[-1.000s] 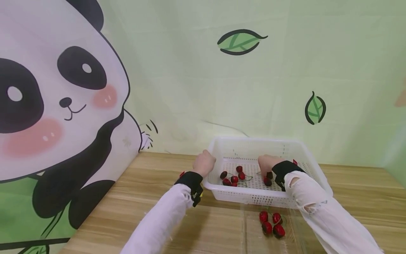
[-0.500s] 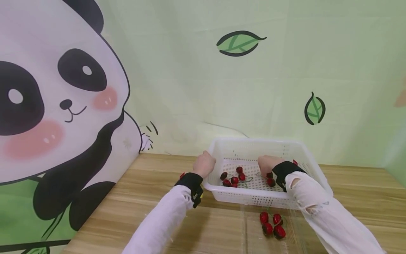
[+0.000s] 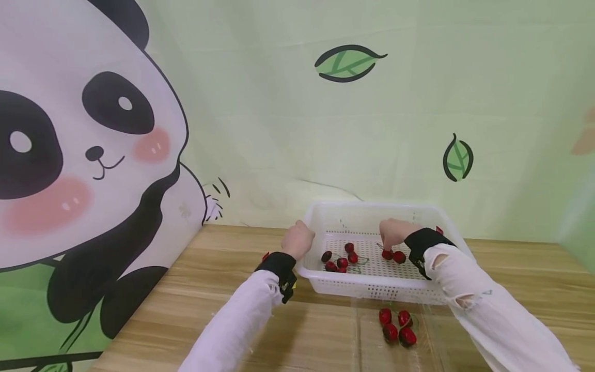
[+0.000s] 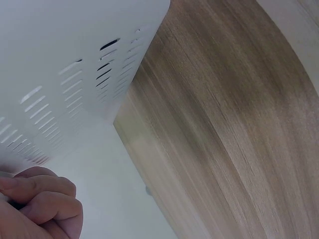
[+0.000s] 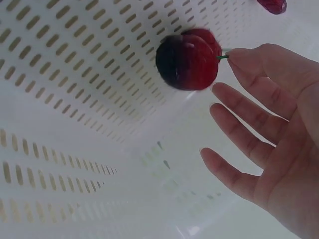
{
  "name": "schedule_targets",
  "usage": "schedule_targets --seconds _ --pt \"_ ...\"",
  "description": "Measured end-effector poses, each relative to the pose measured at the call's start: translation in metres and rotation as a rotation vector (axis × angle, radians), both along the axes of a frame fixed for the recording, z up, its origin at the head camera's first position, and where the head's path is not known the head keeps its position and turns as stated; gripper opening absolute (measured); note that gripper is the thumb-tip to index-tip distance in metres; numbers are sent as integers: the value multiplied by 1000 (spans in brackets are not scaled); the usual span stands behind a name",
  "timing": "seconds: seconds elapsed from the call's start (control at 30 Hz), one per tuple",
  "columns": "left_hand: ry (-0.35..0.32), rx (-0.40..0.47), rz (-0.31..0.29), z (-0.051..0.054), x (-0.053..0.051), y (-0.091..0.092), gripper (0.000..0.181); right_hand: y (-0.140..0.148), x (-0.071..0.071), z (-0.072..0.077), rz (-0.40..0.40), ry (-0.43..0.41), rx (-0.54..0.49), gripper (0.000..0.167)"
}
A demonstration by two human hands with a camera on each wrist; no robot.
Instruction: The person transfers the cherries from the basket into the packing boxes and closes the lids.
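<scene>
A white perforated plastic basket stands on the wooden table. My left hand grips its left rim, fingers curled in the left wrist view. Inside the basket, my right hand pinches a thin green stem between thumb and forefinger, the other fingers spread loosely. At that stem is a dark red cherry, with a second cherry partly hidden behind it. Whether both are joined I cannot tell. Several more cherries with stems lie in the basket's left part.
In front of the basket, a clear plastic box holds several cherries. The wooden table reaches back to a green cloth backdrop printed with a panda and leaves.
My right hand has risen slightly and moved a little right in the basket. The two cherries beneath it have shifted up and show more. The left hand keeps its place.
</scene>
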State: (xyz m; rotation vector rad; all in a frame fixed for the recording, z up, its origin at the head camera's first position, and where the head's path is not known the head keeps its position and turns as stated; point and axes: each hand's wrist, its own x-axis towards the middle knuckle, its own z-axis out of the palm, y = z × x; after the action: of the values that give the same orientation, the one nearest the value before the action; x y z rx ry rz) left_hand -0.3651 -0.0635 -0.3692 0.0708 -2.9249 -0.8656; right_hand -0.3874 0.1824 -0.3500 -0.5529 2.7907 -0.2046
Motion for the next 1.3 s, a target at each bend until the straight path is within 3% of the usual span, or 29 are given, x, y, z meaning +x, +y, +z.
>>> schedule_targets --seconds 0.27,0.77,1.03,1.3 --pt "3 3 0 2 2 1 28 7 0 8 64 54 -20 5" --pt "-4 3 28 2 1 2 28 10 13 29 113 79 -77 2" --pt "-11 22 20 0 -1 2 28 19 18 41 137 96 -125 9" --pt "7 -21 12 -3 -4 2 30 23 26 49 167 86 -175 11"
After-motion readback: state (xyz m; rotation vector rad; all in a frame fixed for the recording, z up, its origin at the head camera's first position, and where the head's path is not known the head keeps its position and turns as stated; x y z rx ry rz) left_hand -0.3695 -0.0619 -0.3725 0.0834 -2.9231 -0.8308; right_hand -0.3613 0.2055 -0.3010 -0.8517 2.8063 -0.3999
